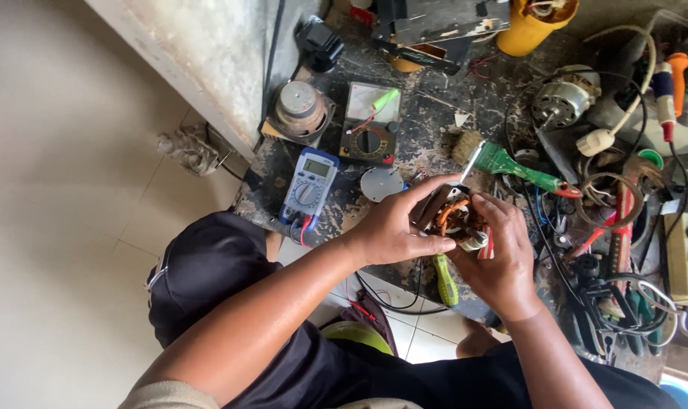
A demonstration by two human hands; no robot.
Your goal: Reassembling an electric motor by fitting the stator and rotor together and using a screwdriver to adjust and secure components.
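Observation:
Both hands hold a small electric motor stator with copper windings (455,217) just above the front edge of a dirty workbench (435,113). My left hand (397,227) grips its left side, thumb and fingers wrapped over the top. My right hand (503,257) cups its right and lower side, fingers touching a small metal part at the bottom. A green-handled screwdriver (445,280) lies under the hands at the bench edge. A green-handled brush (510,163) lies just beyond the motor.
A blue digital multimeter (307,185) and a dark analog meter (370,125) lie at the left. A round metal disc (382,183) lies between them and my hands. Another motor (562,98), a yellow container (529,23), tangled cables, tools and a power strip (684,257) crowd the right.

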